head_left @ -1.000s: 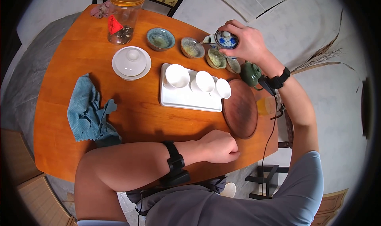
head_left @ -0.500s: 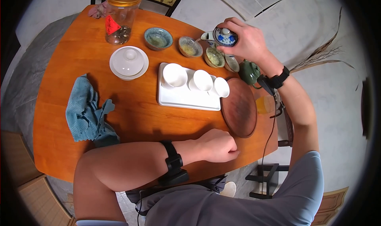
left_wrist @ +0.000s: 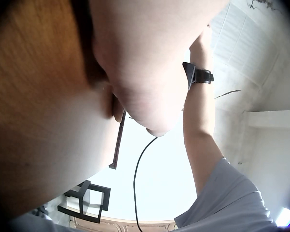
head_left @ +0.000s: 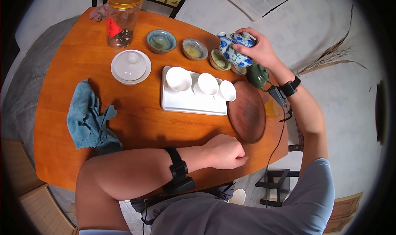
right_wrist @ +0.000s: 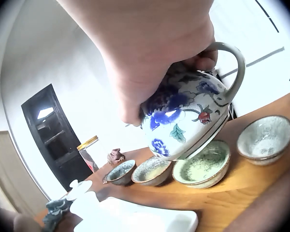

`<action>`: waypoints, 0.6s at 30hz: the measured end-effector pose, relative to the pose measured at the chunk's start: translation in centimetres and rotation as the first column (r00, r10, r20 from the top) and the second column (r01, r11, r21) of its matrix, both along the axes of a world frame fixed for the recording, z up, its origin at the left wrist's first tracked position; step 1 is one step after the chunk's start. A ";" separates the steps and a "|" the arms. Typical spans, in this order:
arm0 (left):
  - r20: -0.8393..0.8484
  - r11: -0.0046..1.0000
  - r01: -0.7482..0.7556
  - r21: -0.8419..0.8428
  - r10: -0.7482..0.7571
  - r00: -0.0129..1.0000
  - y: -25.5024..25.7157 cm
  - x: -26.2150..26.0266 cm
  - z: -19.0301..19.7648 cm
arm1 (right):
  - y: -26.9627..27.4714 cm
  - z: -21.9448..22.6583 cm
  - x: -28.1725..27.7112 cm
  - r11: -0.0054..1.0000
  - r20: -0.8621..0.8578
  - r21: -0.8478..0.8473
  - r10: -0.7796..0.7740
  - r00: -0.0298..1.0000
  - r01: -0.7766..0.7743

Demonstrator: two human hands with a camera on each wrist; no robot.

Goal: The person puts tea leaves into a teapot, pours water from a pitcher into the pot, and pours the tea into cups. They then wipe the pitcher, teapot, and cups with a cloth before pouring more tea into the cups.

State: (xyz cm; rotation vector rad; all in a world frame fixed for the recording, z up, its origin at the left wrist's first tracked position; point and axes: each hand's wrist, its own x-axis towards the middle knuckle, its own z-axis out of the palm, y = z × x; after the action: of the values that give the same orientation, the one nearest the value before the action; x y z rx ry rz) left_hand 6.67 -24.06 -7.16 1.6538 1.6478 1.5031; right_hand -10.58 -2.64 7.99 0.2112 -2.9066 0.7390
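My right hand (head_left: 262,51) grips a blue-and-white floral teapot (head_left: 237,53), with fingers and thumb around its upper body near the lid. In the right wrist view the pot's grey handle (right_wrist: 239,70) stands free of the palm. The pot hangs over the green bowl (right_wrist: 203,169) and partly hides a pale bowl (right_wrist: 266,140) in the head view. Left of it stand a grey bowl (head_left: 194,49) with yellowish liquid and a blue-grey bowl (head_left: 161,41). My left hand (head_left: 226,151) rests on the table's near edge, its fingers curled under and nothing visible in it.
Three white cups (head_left: 206,84) stand on a white tray (head_left: 194,107), with a brown oval board (head_left: 247,115) beside it. A green teapot (head_left: 258,76), glass pitcher (head_left: 272,108), lidded white bowl (head_left: 131,65), tea jar (head_left: 123,24) and blue cloth (head_left: 88,115) stand or lie around.
The teapot was tilted with its spout at the grey bowl; now it is tipped back, spout raised, and has moved slightly right. My left hand has stayed on the table.
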 end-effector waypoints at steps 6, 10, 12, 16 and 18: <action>-0.012 1.000 -0.004 0.000 0.004 1.000 0.0 0.1 0.0 | 0.3 1.1 2.1 0.897 -0.113 0.443 0.063 0.992 -0.007; -0.009 1.000 -0.002 0.001 0.002 1.000 0.1 0.1 -0.1 | -0.6 1.8 3.3 0.761 -0.085 0.649 0.083 0.993 -0.008; -0.003 1.000 -0.004 0.007 0.004 1.000 0.2 0.1 -0.2 | -0.7 1.9 3.5 0.721 -0.071 0.692 0.108 0.992 -0.029; -0.011 1.000 -0.001 0.011 0.001 1.000 0.1 0.1 -0.1 | -0.7 1.9 3.7 0.667 -0.077 0.744 0.146 0.986 -0.041; -0.012 1.000 0.003 0.001 -0.003 1.000 0.1 0.0 -0.1 | -0.5 1.7 3.6 0.638 -0.092 0.769 0.162 0.982 -0.033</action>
State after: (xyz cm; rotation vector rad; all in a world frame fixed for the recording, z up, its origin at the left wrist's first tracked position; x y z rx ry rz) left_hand 6.70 -23.96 -7.22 1.6675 1.6508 1.4957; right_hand -7.01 -3.13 9.73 0.4829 -2.8647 -0.5566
